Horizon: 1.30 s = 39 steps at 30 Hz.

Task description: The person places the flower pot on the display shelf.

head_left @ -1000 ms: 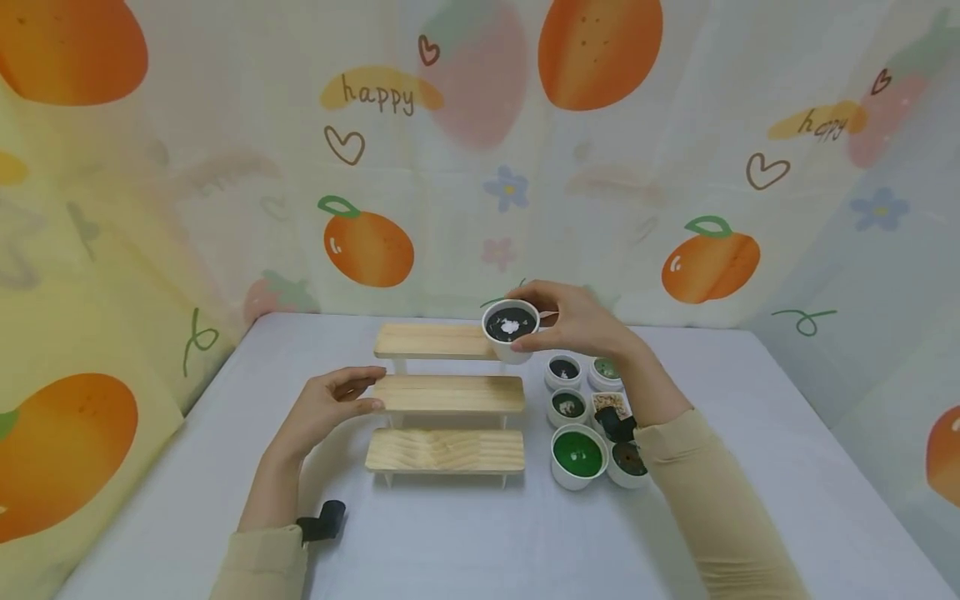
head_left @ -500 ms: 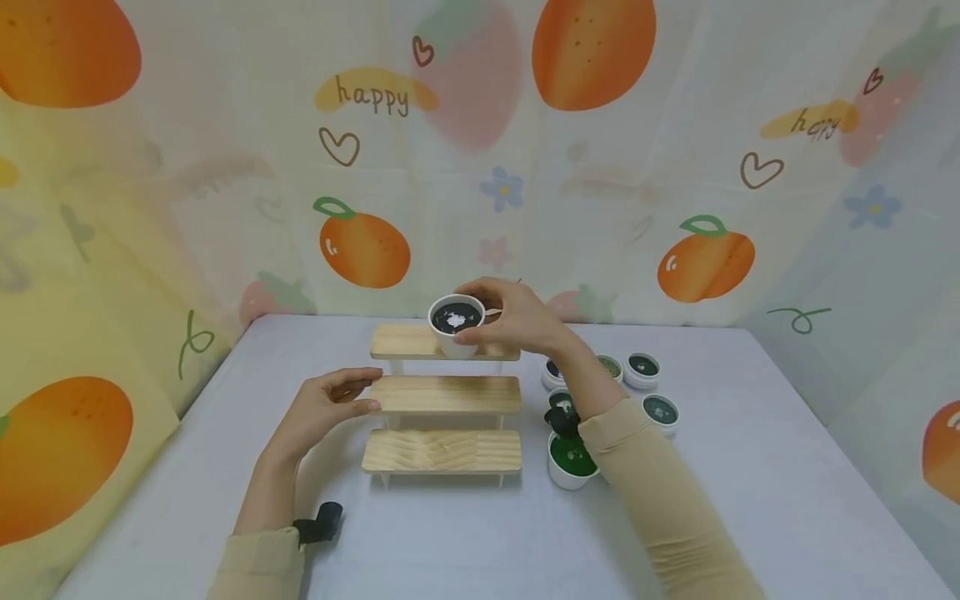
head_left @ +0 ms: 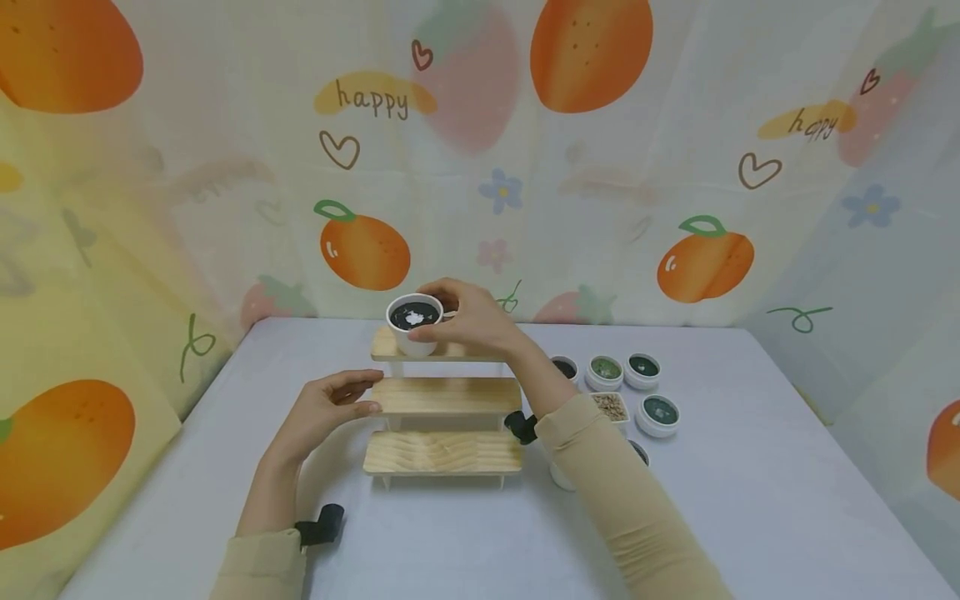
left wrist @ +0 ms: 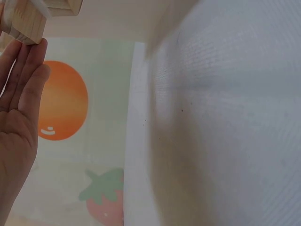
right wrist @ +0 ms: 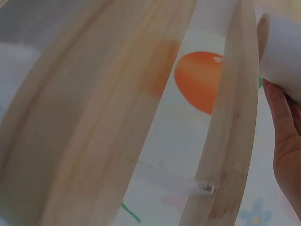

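My right hand (head_left: 468, 315) holds a white cup (head_left: 415, 343) by its side, thumb in front and fingers behind. Inside the cup is a dark fill with a white patch in the middle. It stays upright over the left part of the top board (head_left: 472, 350) of a three-step wooden stand; in the right wrist view the cup (right wrist: 284, 56) shows beside a board edge. My left hand (head_left: 326, 412) touches the left end of the middle board (head_left: 450, 396). Its fingers (left wrist: 30, 61) lie straight against that wood in the left wrist view.
Right of the stand are several small white pots, among them one with green contents (head_left: 604, 372), one with dark contents (head_left: 660, 414) and a square one with tan bits (head_left: 611, 407). My right sleeve (head_left: 607, 475) hides some of them. A fruit-printed cloth (head_left: 450, 208) hangs behind the table.
My right hand has carried the cup leftward, from the right end of the top board to over its left part. The left hand stays at the middle board's end.
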Motion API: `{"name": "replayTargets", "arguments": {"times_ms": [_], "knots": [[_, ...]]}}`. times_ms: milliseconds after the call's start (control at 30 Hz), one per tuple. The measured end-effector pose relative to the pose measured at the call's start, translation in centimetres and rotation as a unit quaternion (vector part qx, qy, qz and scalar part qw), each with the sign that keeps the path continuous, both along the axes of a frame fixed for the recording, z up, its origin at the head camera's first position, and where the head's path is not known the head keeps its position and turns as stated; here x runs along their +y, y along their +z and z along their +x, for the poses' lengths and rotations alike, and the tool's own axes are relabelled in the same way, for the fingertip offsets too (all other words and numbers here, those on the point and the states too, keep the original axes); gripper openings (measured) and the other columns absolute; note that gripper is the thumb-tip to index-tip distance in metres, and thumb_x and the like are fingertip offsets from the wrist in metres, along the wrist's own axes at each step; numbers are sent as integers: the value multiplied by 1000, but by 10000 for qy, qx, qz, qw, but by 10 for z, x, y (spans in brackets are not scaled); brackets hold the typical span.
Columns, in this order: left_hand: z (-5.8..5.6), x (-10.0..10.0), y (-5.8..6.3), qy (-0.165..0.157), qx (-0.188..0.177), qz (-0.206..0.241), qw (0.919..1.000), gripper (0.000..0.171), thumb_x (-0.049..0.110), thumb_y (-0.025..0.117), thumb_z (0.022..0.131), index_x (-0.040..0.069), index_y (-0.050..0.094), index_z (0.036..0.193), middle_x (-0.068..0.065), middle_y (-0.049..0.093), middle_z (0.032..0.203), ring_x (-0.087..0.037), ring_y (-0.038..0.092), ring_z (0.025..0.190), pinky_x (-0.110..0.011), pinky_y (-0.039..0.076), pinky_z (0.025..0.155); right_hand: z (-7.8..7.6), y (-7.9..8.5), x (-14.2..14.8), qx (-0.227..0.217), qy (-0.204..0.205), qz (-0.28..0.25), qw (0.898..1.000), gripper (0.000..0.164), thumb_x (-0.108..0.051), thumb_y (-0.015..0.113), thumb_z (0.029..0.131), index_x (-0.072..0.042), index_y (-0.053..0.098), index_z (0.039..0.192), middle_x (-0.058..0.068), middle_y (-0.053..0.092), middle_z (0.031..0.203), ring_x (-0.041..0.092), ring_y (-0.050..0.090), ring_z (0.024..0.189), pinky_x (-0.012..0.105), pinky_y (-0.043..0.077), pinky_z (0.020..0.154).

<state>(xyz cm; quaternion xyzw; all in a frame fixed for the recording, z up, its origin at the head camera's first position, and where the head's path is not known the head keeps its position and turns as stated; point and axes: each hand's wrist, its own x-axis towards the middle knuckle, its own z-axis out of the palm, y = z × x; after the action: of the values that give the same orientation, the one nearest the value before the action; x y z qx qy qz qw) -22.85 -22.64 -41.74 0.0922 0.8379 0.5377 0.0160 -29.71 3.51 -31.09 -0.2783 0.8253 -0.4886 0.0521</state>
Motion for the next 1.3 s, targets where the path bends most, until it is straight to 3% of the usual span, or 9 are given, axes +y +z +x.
{"name": "replayTargets", "arguments": {"times_ms": [600, 1300], "knots": [[-1, -1, -2, 20, 101, 12, 9999, 54, 31, 81, 82, 11, 64, 130, -12, 66, 133, 13, 58, 108, -5, 46, 97, -2, -6, -22, 87, -277, -105, 9995, 59, -36, 84, 76, -21, 61, 129, -2, 69, 121, 15, 65, 112, 31, 53, 96], [-1, 0, -4, -30, 76, 46, 10000, 54, 30, 80, 83, 13, 64, 131, -11, 65, 134, 12, 58, 110, -8, 48, 96, -5, -12, -25, 161, -370, 15, 9992, 62, -39, 84, 76, -22, 60, 130, -4, 69, 120, 13, 65, 110, 32, 54, 96]]}}
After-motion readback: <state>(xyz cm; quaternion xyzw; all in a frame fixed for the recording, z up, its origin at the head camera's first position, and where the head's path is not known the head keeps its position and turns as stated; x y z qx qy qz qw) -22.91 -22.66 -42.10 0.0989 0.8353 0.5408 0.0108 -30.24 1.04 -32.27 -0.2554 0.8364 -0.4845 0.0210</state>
